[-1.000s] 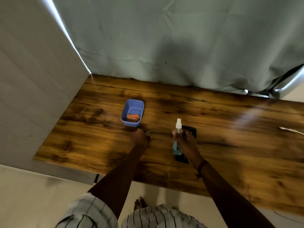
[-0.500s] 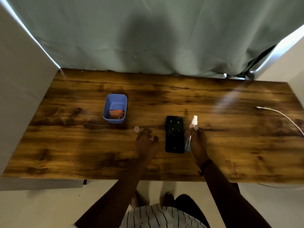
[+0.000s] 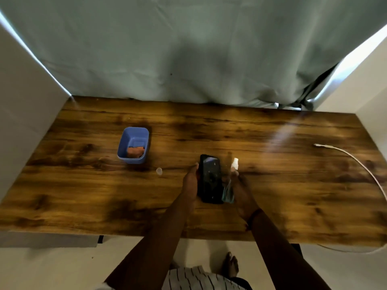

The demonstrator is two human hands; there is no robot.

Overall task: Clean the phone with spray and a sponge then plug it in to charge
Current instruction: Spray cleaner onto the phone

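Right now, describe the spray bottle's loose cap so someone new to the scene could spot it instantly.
Start at the wooden table and find the blue tub on its left half, with the orange sponge inside. Just in front and right of the tub, between it and the left hand at the phone, lies the cap. It is the only tiny, pale, translucent piece lying alone on bare wood.

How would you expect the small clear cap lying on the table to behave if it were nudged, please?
The clear cap looks tiny and thin-walled, so probably very light. Its rounded shape suggests it may roll or skid across the smooth wooden table. Being transparent, it seems easy to overlook.
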